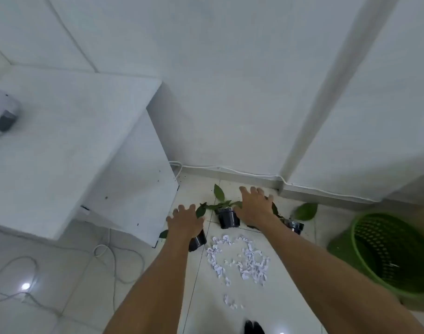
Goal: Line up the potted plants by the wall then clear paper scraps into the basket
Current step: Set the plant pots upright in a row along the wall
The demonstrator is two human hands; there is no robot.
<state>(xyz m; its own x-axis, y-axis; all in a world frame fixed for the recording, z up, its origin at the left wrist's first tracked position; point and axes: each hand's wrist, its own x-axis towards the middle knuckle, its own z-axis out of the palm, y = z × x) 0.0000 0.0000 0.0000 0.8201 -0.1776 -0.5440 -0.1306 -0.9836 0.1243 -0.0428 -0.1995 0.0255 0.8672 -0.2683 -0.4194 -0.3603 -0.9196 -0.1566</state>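
Three black potted plants stand on the tiled floor near the wall. My left hand (184, 221) hovers with fingers spread over the left pot (197, 241), which is tilted under my wrist. The middle pot (228, 218) carries green leaves. My right hand (254, 206), fingers spread, reaches between it and the right pot (295, 227), covering something dark beneath it. White paper scraps (240, 259) lie scattered on the floor in front of the pots. A green basket (339, 247) lies tipped to the right.
A white cabinet (73, 141) juts out at the left, close to the left pot. Loose white cables (109, 256) curl on the floor beside it. Another cable (230, 169) runs along the skirting. A dark shoe (253, 327) shows at the bottom edge.
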